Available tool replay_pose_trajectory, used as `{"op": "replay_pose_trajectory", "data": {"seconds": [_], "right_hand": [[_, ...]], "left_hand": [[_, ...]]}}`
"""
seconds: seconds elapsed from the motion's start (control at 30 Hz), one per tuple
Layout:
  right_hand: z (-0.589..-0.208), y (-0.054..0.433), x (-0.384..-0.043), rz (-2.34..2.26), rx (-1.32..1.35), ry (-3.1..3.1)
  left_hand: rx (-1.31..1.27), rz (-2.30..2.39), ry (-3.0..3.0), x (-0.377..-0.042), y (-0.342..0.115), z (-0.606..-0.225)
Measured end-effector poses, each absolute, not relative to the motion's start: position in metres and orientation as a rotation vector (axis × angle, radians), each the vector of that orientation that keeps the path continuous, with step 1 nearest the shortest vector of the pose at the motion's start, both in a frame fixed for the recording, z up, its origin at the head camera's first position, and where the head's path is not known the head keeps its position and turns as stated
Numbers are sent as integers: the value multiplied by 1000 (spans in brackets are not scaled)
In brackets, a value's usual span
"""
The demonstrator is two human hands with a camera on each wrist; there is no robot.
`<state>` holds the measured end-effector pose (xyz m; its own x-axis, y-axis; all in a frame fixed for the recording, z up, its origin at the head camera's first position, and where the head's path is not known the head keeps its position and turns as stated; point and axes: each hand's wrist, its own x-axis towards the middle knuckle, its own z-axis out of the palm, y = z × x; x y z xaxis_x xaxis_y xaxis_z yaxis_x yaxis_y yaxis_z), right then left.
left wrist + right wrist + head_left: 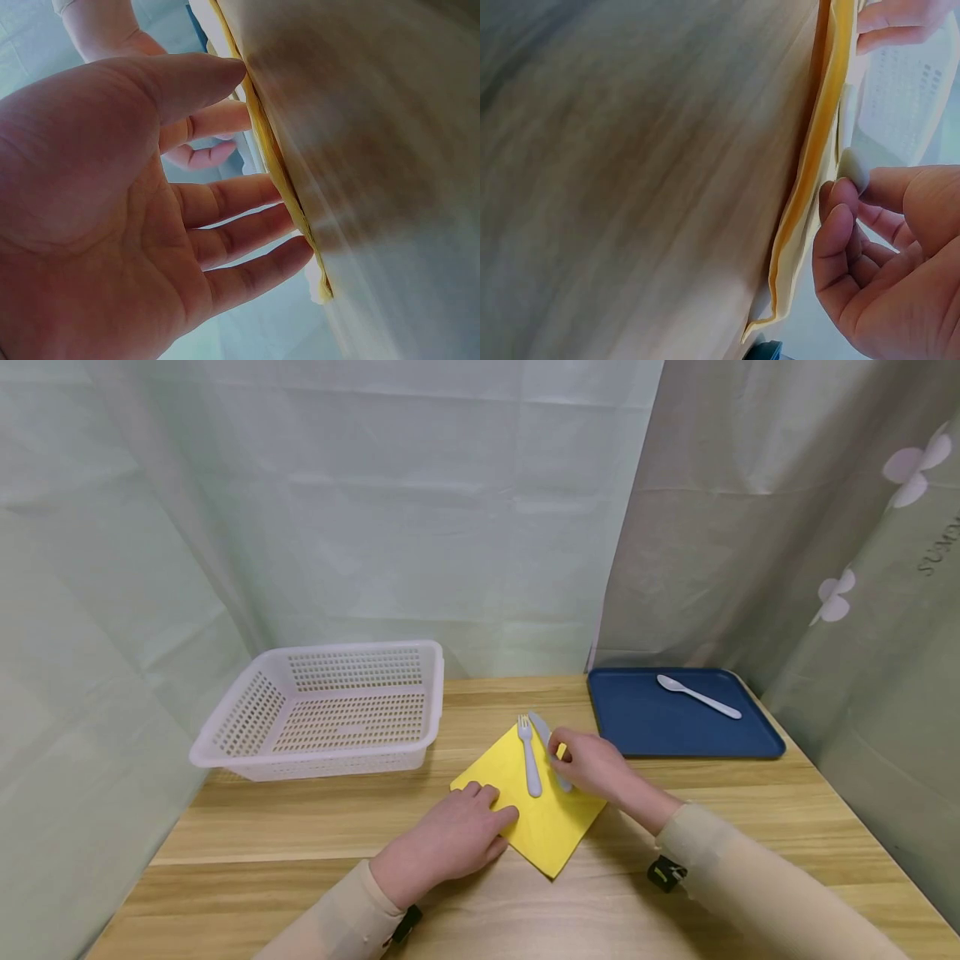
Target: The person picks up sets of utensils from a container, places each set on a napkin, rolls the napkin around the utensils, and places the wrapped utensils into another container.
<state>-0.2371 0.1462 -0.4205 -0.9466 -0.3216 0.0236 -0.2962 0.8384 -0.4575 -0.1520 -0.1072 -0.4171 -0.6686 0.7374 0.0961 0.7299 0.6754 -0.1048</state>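
A folded yellow napkin (551, 835) lies cornerwise on the table in the head view. A pale plastic fork (531, 768) rests on it, tines pointing away. To the fork's right is a pale plastic knife (538, 725), its blade tip over the far corner. My right hand (592, 766) pinches the knife; the right wrist view shows the handle end (853, 169) between thumb and fingers. My left hand (457, 835) touches the napkin's left side, its fingers spread and slightly bent. In the left wrist view the fingertips meet the napkin edge (277, 169).
A white perforated basket (429, 747) stands at the back left. At the back right, a dark blue tray (630, 718) carries a pale plastic spoon (701, 697). Curtains (420, 527) hang behind the wooden table (300, 827) and on both sides.
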Motion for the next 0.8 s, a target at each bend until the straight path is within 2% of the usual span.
{"op": "replay_pose_trajectory", "data": {"seconds": [0.8], "right_hand": [[-423, 134, -238, -652, -438, 2974]], "left_hand": [[-1223, 80, -2755, -153, -107, -418]]}}
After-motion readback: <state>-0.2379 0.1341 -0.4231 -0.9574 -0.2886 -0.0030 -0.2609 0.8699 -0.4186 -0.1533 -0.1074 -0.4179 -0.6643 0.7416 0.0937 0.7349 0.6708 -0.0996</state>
